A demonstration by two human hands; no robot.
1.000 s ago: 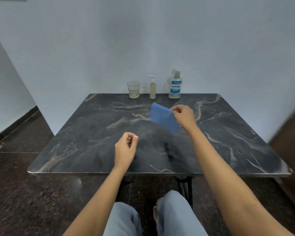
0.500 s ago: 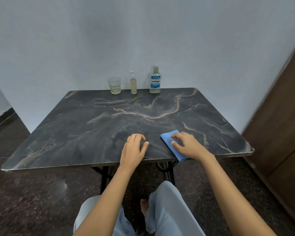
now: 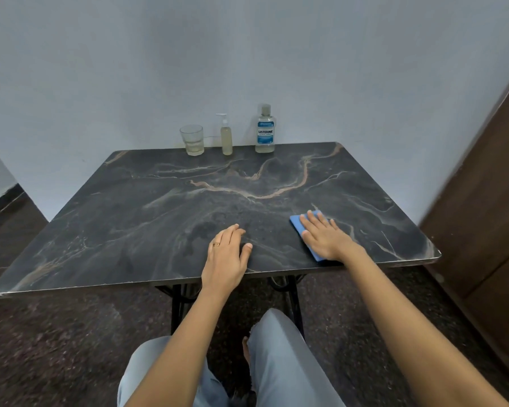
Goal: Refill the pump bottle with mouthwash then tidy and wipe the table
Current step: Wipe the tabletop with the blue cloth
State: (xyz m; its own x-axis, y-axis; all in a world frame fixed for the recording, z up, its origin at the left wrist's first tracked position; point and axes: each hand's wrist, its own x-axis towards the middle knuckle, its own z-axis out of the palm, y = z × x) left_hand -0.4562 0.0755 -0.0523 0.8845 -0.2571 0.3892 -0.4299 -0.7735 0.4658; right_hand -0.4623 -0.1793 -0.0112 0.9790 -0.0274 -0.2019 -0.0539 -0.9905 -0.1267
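Head view, the only one. Right hand (image 3: 325, 237) lies flat, fingers spread, pressing the blue cloth (image 3: 301, 227) onto the table (image 3: 159, 218) at about 4 o'clock from the table's centre, near the front edge. Nothing is gripped; the palm pins the cloth. Left hand (image 3: 228, 254) is open with fingers loosely curled, resting on the table at about 6 o'clock and holding nothing.

Along the back edge at 12 o'clock stand three things in a row, apart from one another: glass (image 3: 192, 140), pump bottle (image 3: 226, 136) with pale liquid and its pump head on, mouthwash bottle (image 3: 264, 129) capped.

Progress, as a judgement: refill looks done, since the pump bottle is closed and filled well up. Tidying looks done, the things being lined up against the wall. Wiping is at its start; most of the table is left to cover, including the darker patch just ahead of the left hand.

Against the frame half a second earlier: the right hand has flattened fully over the cloth, which has slid to the right. The left hand has barely moved. A second ago the cloth was held in the air, pinched by the right hand.
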